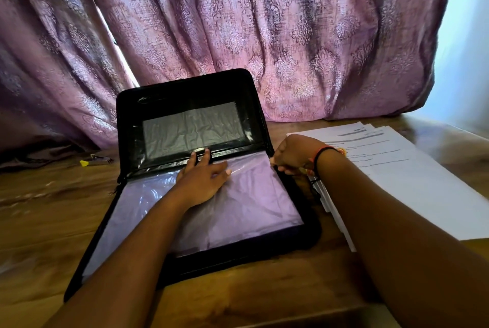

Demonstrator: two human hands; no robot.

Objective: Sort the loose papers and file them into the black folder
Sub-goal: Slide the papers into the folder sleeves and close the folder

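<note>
Now black folder [185, 87] lies open, long axis crosswise.

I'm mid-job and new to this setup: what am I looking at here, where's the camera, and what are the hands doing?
There is no machine. One camera on a person's head looks forward and down at their bare arms. On the wooden table lies an open black folder, its lid standing up before a curtain. The left hand rests flat on the clear sleeve inside, fingertips at the hinge. The right hand is curled at the folder's right edge; whether it grips anything I cannot tell. The loose papers lie stacked right of the folder. A small yellow-tipped thing lies far left.
</note>
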